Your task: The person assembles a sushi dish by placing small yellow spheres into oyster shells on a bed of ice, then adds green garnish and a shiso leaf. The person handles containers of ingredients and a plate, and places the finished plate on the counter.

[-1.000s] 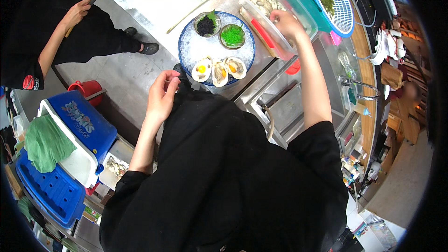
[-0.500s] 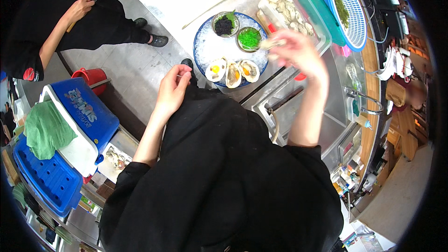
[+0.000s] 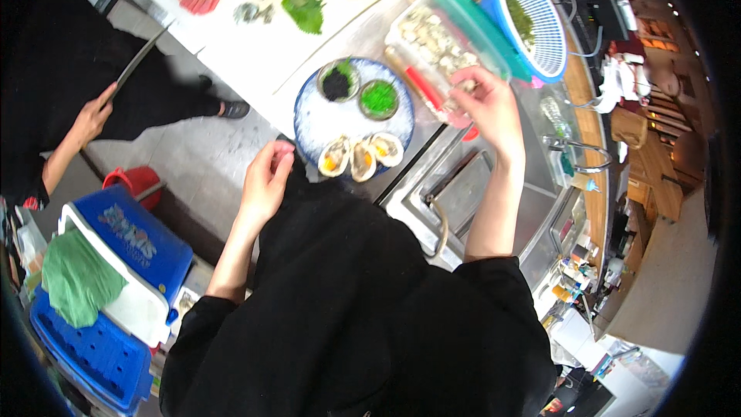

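Note:
My right hand (image 3: pixel 488 108) is closed at the near corner of a clear plastic container (image 3: pixel 463 38). Its fingertips pinch a pale lump, blurred, resembling the shucked oysters (image 3: pixel 432 38) inside. My left hand (image 3: pixel 265 184) hovers just left of a round blue-rimmed plate (image 3: pixel 309 143), fingers curled inward; anything in them is hidden. Crushed ice covers the plate. Along its near side lie oysters on the half shell (image 3: pixel 361 160), with orange-yellow topping. Behind them sit a small bowl of black roe (image 3: pixel 336 85) and another of bright green roe (image 3: pixel 379 98).
A green leaf (image 3: pixel 303 9) lies on the white counter beyond the plate. To the left, a co-worker's hand (image 3: pixel 93 117) holds a long knife (image 3: pixel 143 58). A blue-and-white basket (image 3: pixel 552 46) stands far right, above the sink and faucet (image 3: pixel 598 156). A blue cooler (image 3: pixel 131 239) is at left.
My right hand has moved from beside the green roe bowl to the container's near corner. My left hand stays curled. The view has shifted, and the co-worker's other hand now shows on the counter.

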Motion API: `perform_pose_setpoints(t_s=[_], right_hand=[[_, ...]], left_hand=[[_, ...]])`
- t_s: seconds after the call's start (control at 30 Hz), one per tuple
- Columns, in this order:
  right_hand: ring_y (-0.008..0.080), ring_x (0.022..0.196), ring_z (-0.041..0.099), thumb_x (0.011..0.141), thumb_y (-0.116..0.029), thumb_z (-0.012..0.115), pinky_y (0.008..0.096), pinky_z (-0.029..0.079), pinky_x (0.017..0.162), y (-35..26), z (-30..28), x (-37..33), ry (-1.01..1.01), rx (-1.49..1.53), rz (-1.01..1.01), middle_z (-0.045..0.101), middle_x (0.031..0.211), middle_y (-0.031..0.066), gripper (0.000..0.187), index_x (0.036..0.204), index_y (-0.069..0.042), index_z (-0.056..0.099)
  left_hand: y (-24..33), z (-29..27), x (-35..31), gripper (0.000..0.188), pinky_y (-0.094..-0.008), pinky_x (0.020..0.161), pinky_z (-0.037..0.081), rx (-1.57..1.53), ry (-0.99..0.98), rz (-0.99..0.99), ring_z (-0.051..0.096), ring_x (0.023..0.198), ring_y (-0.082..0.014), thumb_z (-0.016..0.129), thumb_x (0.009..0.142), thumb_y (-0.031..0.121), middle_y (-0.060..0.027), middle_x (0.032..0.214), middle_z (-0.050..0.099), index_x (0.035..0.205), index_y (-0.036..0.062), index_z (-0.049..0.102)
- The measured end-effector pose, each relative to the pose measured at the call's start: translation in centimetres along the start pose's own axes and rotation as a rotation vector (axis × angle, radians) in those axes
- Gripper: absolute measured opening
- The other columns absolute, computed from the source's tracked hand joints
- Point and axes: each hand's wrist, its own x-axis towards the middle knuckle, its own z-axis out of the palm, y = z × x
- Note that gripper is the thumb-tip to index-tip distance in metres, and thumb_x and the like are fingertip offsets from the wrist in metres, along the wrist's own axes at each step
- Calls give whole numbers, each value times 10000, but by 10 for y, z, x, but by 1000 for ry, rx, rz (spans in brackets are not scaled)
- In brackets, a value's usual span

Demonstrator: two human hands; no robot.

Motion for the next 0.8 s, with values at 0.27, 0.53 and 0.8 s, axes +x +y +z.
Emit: perform_pose_setpoints(t_s=[0.27,0.53,0.8], right_hand=[[156,741,679,856,-110,735,310,554,713,15,11,12,336,-211,-77,724,1093,140,412,1254,-36,656],[203,800,696,872,-176,697,327,541,711,-106,-15,155,485,-204,-379,718,912,117,356,1173,-1,626],[331,1069,669,557,-318,945,411,544,896,-60,-79,456,708,-37,100,681,1152,194,811,1191,4,553]], left_hand=[[3,-6,2,180,-328,766,507,140,-61,46,627,831,-195,606,981,154,-98,936,667,1108,27,619],[-100,-43,-6,251,-380,731,531,355,-7,-163,669,803,-269,616,976,214,-152,937,687,1098,-6,630],[-355,-75,-124,285,-377,635,515,272,208,-810,664,724,-224,581,979,267,-120,792,672,951,-10,645]])
